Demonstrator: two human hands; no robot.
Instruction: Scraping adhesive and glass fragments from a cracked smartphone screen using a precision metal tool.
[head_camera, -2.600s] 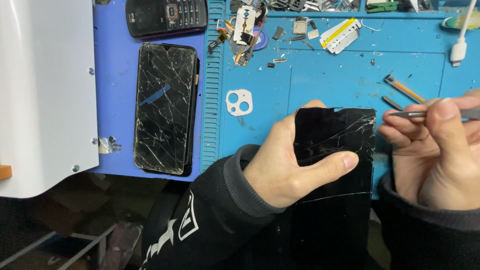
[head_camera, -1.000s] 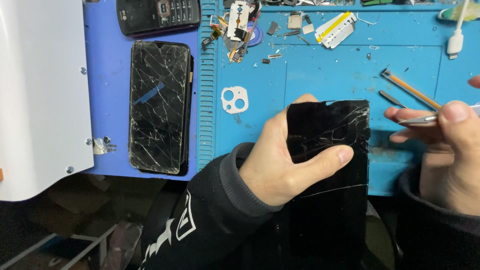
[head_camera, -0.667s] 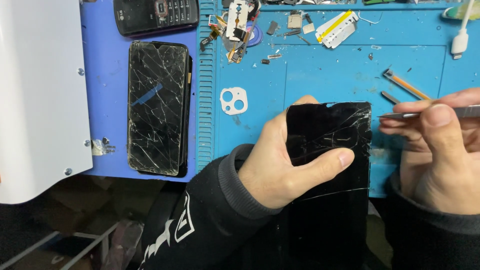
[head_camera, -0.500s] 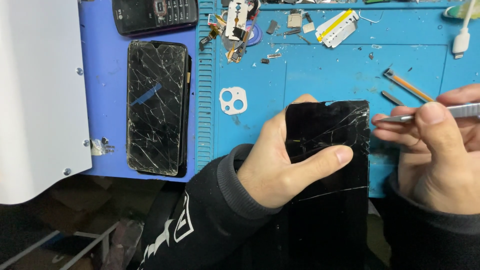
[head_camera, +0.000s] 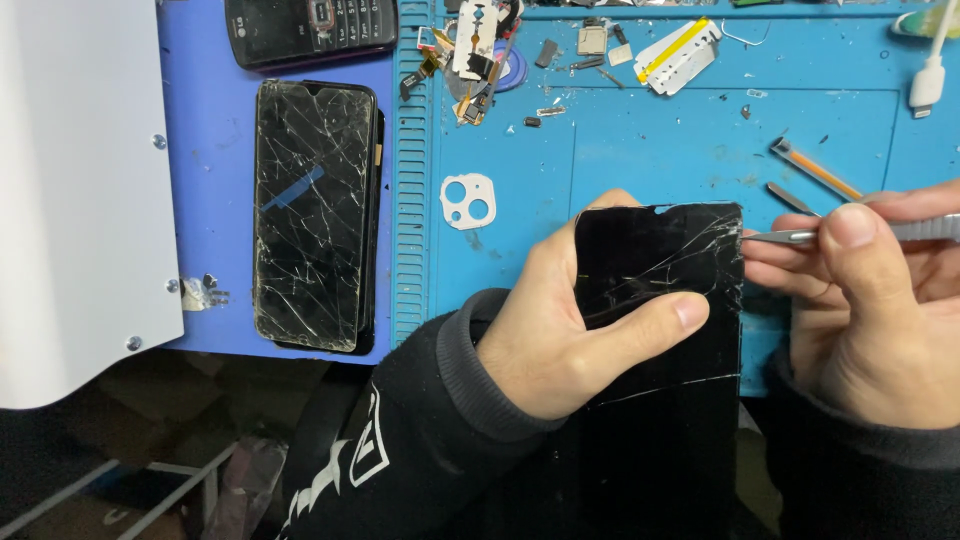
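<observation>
Two hands share one cracked black phone screen (head_camera: 655, 300), held just above the near edge of the blue mat (head_camera: 650, 150). The left hand (head_camera: 580, 335) clamps it, thumb across the glass; the right hand (head_camera: 870, 300) pinches a metal pry tool (head_camera: 800, 237), tip at the upper right edge. Best kept shallow and steady there, since cracks crowd that corner.

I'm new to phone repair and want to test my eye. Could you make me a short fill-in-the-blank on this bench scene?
1. The left hand grips a black cracked phone screen with its ____ laid across the glass.
2. The right hand holds metal tweezers at the screen's upper ____ corner.
3. The white camera-lens frame lies on the ____ work mat.

Missing words: thumb; right; blue
</observation>
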